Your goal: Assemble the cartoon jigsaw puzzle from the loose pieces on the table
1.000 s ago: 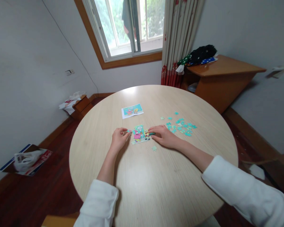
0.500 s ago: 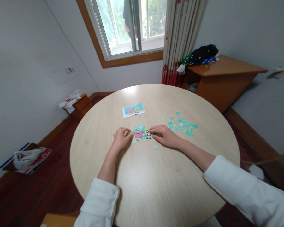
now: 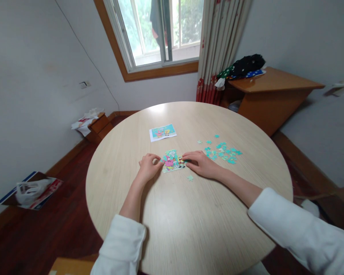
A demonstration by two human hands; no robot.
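A small, partly joined cartoon jigsaw (image 3: 172, 162) lies near the middle of the round wooden table (image 3: 189, 214). My left hand (image 3: 148, 166) rests at its left edge, fingers curled in a pinch against the border; whether a piece is in them is too small to tell. My right hand (image 3: 199, 163) lies at the puzzle's right edge with fingertips pressed on it. One loose teal piece (image 3: 190, 178) sits just in front of my right hand. A scatter of teal pieces (image 3: 222, 151) lies to the right. The reference picture card (image 3: 162, 132) lies beyond the puzzle.
A wooden side cabinet (image 3: 269, 95) with dotted fabric (image 3: 242, 67) on top stands at the right wall. A curtain (image 3: 220, 46) hangs beside the window (image 3: 160, 30). On the floor to the left are a plastic bag on a flat box (image 3: 28, 191) and a small wooden box (image 3: 99, 126).
My left hand has slid right until its fingertips meet the puzzle's left edge. The right hand stays at the right edge. The view has drifted slightly.
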